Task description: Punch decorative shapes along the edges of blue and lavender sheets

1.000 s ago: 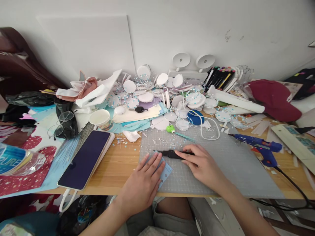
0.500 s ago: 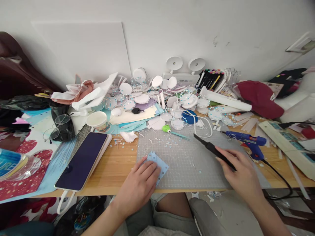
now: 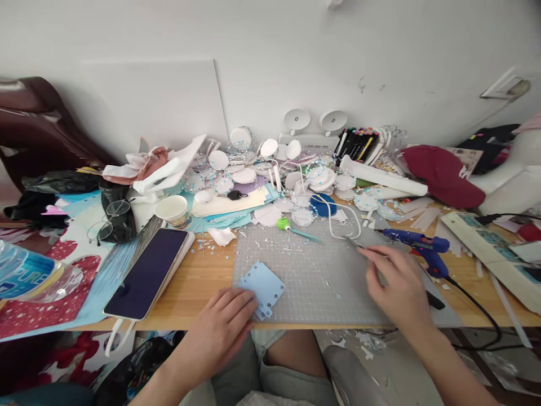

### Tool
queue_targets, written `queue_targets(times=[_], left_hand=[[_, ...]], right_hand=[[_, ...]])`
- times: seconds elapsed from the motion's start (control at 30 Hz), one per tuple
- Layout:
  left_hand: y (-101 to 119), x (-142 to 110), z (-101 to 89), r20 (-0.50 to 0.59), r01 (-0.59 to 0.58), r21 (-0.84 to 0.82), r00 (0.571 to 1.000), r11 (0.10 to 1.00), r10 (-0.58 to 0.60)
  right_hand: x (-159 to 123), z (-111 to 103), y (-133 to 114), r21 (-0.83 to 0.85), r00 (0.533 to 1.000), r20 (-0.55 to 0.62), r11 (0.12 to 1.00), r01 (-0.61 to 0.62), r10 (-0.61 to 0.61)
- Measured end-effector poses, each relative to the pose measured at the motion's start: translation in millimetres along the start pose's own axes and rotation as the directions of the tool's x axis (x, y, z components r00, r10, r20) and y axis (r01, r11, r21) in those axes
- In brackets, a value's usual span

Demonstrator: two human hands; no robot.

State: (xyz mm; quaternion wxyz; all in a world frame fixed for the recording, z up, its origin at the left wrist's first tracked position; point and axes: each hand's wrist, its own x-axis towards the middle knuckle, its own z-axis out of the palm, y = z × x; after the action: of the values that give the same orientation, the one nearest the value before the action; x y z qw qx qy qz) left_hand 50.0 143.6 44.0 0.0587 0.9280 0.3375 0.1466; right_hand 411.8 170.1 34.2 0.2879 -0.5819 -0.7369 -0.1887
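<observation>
A light blue card (image 3: 262, 286) with small punched corners lies on the grey cutting mat (image 3: 313, 270), on top of another blue piece. My left hand (image 3: 224, 322) rests flat at the mat's front left, its fingertips touching the card's near corner. My right hand (image 3: 397, 287) is over the mat's right side, fingers pinched on a thin pointed tool (image 3: 353, 243) whose tip points up and left. A black end (image 3: 435, 301) sticks out behind this hand; I cannot tell whether it belongs to the same tool.
A blue glue gun (image 3: 418, 246) with its cord lies just right of my right hand. A phone (image 3: 147, 272) lies left of the mat, with a paper cup (image 3: 172, 210) and glasses (image 3: 105, 221) behind it. White discs, markers (image 3: 359, 142) and a red cap (image 3: 442, 173) crowd the back.
My right hand carried the black tool from beside the card to the mat's right side. My left hand slid back off the blue card, uncovering it. The view shifted down.
</observation>
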Motion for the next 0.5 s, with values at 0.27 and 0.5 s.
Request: queue_targets(times=[0.27,0.5], left_hand=[[11,-9,1.9,0.045,0.077,-0.048,0.996,0.996,-0.075],[17,2,-2.0,0.021,0.085,-0.096,0.996,0.992,-0.083]], right_hand=[[72,49,-65,0.335,0.925,0.252,0.922,0.194,-0.286],[108,92,-76,0.402,0.912,0.295,0.903,0.151,-0.284]])
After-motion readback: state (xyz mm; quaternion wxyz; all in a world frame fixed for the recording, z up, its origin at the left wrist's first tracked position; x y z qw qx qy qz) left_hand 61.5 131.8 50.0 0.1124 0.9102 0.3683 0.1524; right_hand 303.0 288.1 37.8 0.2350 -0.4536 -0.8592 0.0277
